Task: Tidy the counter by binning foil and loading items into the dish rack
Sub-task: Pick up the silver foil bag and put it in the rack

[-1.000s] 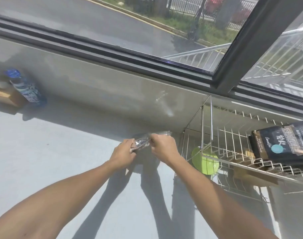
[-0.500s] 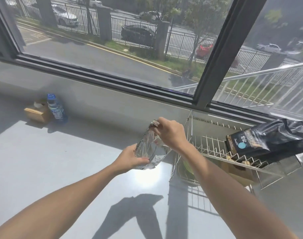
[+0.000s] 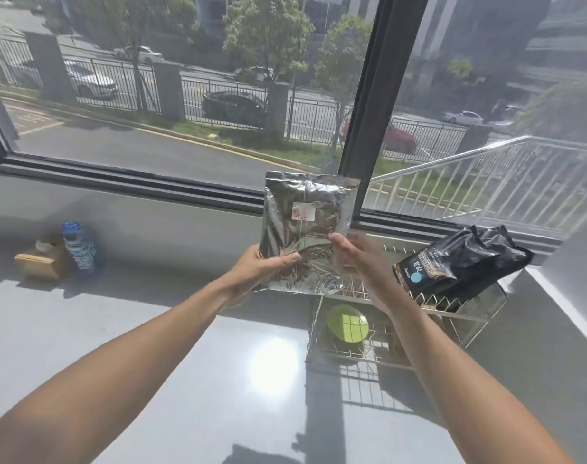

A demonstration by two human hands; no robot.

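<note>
1. i am holding the foil pouch (image 3: 307,229) upright in the air, above the worktop (image 3: 151,346) and in front of the window (image 3: 185,95), with its small pale label (image 3: 303,211) facing me.
2. my left hand (image 3: 263,269) has its grip clenched on the pouch's lower left part, thumb across the front face.
3. my right hand (image 3: 355,259) grips the lower right edge, thumb on the front and the other fingers hidden behind the foil, so both grips are grasping the same pouch.
4. the step in hand looks like the foil part of the job: the pouch is lifted clear and spread flat between my hands, not yet binned.
5. no bin shows anywhere in this view, so the next move calls for finding it and carrying the pouch there; i cannot tell which way that is.
6. the pouch is thin and crinkly and would likely crush down easily if i want it smaller first.
7. the dish rack (image 3: 469,316) stands near the worktop's right edge, just below my right hand, with a black bag (image 3: 459,262) on its upper tier and a green plate (image 3: 347,324) lower down.
8. a water bottle (image 3: 79,246) and a small brown box (image 3: 41,259), touching or nearly so, sit at the far left by the wall; i judge they may be next for the rack.
</note>
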